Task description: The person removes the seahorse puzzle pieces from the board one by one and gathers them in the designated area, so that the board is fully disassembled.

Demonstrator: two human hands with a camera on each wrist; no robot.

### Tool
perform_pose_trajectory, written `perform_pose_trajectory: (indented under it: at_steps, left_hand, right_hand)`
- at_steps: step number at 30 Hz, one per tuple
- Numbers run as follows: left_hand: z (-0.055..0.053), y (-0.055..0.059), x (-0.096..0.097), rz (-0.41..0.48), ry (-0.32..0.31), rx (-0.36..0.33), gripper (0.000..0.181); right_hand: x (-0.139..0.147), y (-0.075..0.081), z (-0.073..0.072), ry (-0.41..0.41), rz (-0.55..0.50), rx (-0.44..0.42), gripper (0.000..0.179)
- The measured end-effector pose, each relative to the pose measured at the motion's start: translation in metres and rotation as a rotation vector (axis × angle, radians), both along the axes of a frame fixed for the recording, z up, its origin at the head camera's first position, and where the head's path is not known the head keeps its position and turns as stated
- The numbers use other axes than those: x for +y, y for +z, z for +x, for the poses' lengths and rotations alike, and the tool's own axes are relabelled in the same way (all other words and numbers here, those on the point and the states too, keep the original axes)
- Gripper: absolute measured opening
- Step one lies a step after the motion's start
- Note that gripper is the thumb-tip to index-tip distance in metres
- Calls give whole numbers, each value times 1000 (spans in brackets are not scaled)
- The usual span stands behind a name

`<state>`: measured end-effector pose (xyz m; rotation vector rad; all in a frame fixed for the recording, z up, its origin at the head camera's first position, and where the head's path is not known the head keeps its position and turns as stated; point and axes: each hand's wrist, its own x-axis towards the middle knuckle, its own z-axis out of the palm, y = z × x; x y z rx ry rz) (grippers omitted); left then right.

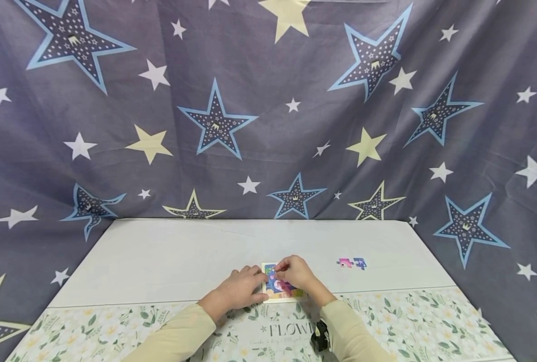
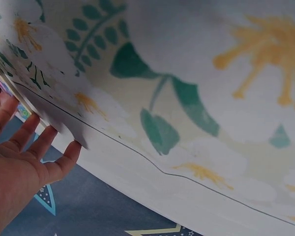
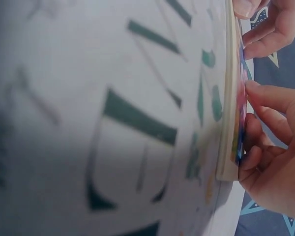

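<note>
A small jigsaw puzzle [image 1: 279,289] with a colourful picture and a pale raised border lies near the front of the white table area. My left hand [image 1: 241,287] rests along its left side, fingers loosely spread, with the thumb at its near left corner. Over the upper part of the puzzle is my right hand [image 1: 297,274], its index finger and thumb bent together at the picture. In the right wrist view my right hand [image 3: 275,142] has one fingertip on the puzzle [image 3: 240,113] and other fingers curled under; I cannot tell whether they pinch a piece.
Two loose jigsaw pieces, one pink [image 1: 344,263] and one blue [image 1: 360,263], lie to the right on the white tabletop [image 1: 182,256]. A floral cloth with lettering [image 1: 268,327] covers the front. Behind hangs a star-patterned curtain [image 1: 268,151]. A small black device [image 1: 320,337] sits by the right sleeve.
</note>
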<state>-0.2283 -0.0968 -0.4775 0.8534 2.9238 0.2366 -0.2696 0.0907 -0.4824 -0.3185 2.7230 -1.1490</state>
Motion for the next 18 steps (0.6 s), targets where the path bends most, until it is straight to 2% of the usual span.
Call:
perform_pose_trajectory:
  at_steps: [18]
  left_hand:
    - [1,0,0,7,5,4,46]
  right_hand:
    - [-2,-2,-1,6,35,56,3]
